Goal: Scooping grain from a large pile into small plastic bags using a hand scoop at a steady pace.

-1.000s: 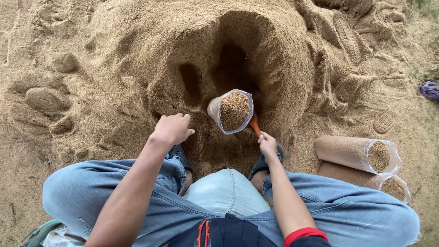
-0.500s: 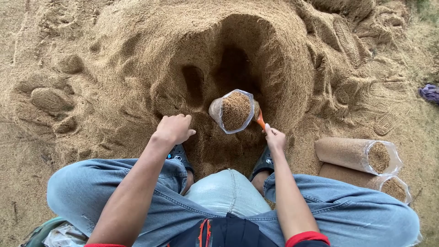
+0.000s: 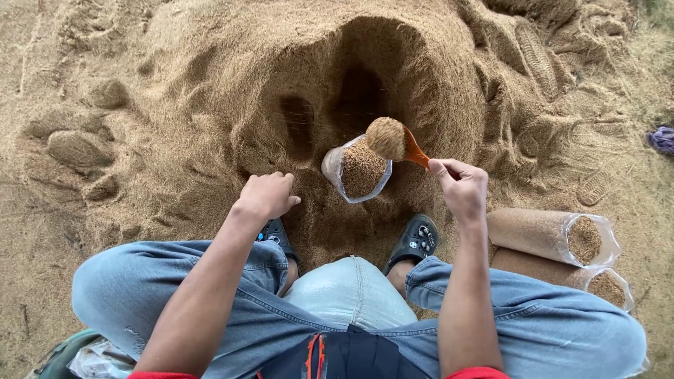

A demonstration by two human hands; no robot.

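A big heap of tan sawdust-like husk (image 3: 210, 91) fills the ground beyond both hands, with a dark hollow dug into its face straight ahead of them. Nearer than the hands are the person's bent knees in blue jeans (image 3: 533, 323) and two black clogs (image 3: 415, 240) set in the husk.

To the right of the right hand, two clear plastic cylinder bags packed with husk (image 3: 554, 235) lie on their sides, one touching the other, open mouths facing right. No label shows on them. Between the hands, slightly farther out, stands an upright clear plastic bag partly filled with husk (image 3: 357, 170).

The right hand (image 3: 460, 188) is closed around the handle of an orange scoop (image 3: 400, 142), whose heaped bowl hangs over the bag's mouth. Half a second ago the scoop's bowl was hidden low behind the bag; it has since risen, full.

The left hand (image 3: 267, 195), fingers curled with knuckles up, rests on the husk left of the bag, holding nothing visible, much as before.
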